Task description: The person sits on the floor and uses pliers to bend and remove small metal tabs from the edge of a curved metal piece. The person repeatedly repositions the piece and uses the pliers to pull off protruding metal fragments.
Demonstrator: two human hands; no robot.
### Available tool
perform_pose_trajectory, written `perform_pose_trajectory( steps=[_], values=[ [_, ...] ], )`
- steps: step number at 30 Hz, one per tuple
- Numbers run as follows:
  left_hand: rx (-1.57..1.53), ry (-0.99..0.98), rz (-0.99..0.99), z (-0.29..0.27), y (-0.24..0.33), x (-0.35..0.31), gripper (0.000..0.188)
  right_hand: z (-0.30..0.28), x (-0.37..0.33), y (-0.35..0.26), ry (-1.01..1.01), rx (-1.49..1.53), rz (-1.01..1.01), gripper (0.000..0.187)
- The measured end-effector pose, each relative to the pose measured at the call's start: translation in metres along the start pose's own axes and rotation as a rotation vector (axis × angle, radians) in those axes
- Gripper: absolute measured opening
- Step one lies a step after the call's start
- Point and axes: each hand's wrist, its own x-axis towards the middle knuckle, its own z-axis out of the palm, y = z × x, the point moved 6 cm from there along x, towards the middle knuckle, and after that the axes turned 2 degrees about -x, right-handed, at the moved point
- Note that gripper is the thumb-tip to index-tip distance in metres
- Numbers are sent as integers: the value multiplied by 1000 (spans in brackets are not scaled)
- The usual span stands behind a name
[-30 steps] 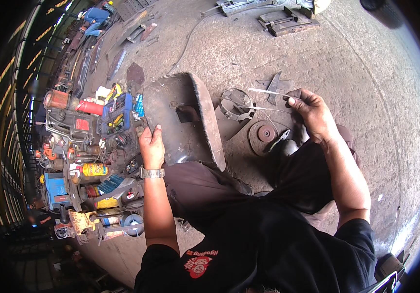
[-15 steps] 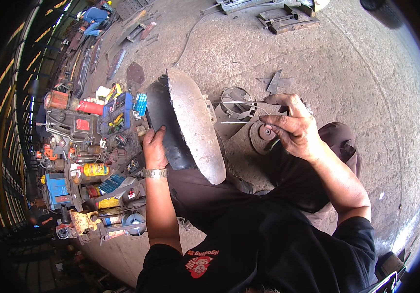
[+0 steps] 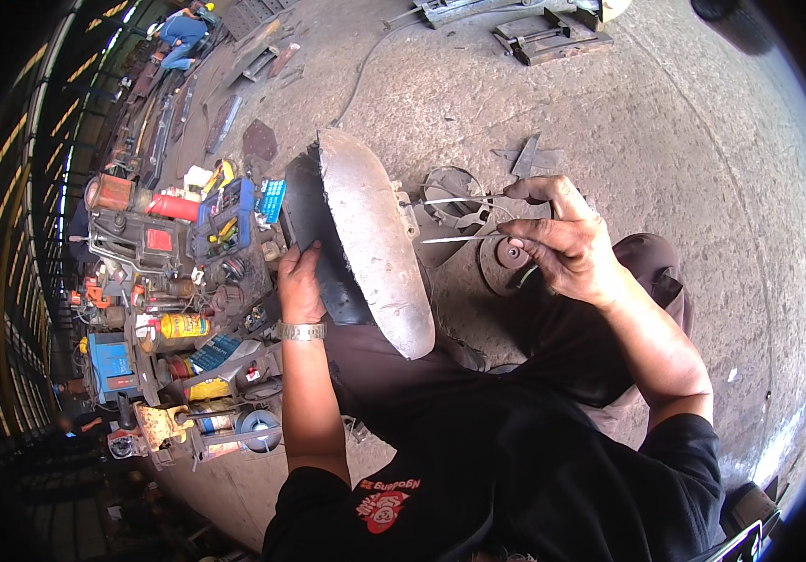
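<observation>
My left hand point(image 3: 301, 285) is closed on the near left side of a curved shell point(image 3: 380, 253), its thumb pressed on the black part. The shell is scuffed grey on its right face, with a ragged edge where it meets the black. To the right, my right hand point(image 3: 567, 245) pinches two thin, pale metal rods point(image 3: 459, 238) that point left toward a small bracket on the shell. Whether the rods join inside the hand is hidden. Beneath them on the floor lie a round metal part point(image 3: 456, 187) and a disc with a raised hub point(image 3: 504, 264).
Tools crowd the left side: a blue toolbox point(image 3: 225, 222), a red cylinder point(image 3: 175, 206), a yellow can point(image 3: 184, 325) and a blue box point(image 3: 111, 363). Pointed metal scraps point(image 3: 527, 157) lie ahead. A cable point(image 3: 358, 89) crosses the concrete floor. Another person point(image 3: 179, 36) bends at far left.
The shell has tilted slightly, showing more of its grey face. The rods have shifted a little and sit slightly farther apart at their tips. Both hands keep their hold.
</observation>
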Motion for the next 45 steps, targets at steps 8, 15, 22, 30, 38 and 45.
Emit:
perform_pose_trajectory(
  steps=[8, 15, 22, 30, 38, 45],
  values=[
    [21, 3, 4, 11, 8, -4, 21, -2, 5, -4, 5, 5, -20, 25],
    [52, -1, 14, 3, 4, 1, 22, -1, 15, -11, -42, -72, -81, 24],
    [75, 21, 54, 7, 15, -1, 18, 4, 21, -7, -200, -142, -60, 30],
    [128, 18, 102, 11, 27, -1, 17, 8, 27, -3, -228, -73, -106, 32],
    [98, -27, 101, 9, 22, 3, 21, 6, 24, -7, -275, -106, -69, 31],
    [128, -36, 117, 11, 25, 4, 22, 4, 26, -14, -344, -237, -37, 48]
  ],
)
